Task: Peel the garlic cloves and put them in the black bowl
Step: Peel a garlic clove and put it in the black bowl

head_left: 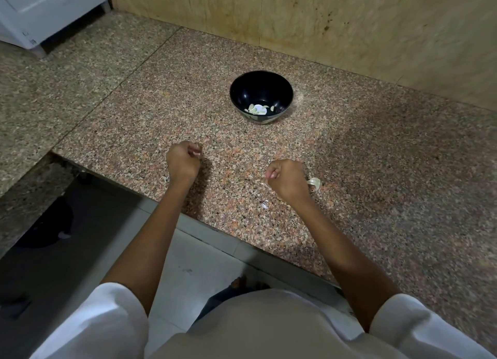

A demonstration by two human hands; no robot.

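The black bowl (pixel 260 87) stands on the granite counter ahead of me, with several pale peeled garlic cloves (pixel 257 109) lying at its bottom. My left hand (pixel 183 161) rests on the counter near the front edge, to the bowl's lower left, fingers curled into a fist. My right hand (pixel 286 177) is curled the same way, nearer me and below the bowl. I see no clove in either fist. A curled piece of garlic skin (pixel 314 183) lies just right of my right hand.
The speckled granite counter (pixel 376 170) meets a tan wall panel (pixel 322 22) behind the bowl. Small skin scraps (pixel 264 205) lie near the counter's front edge. A white appliance (pixel 40 12) stands at the far left. A gap opens to the floor at lower left.
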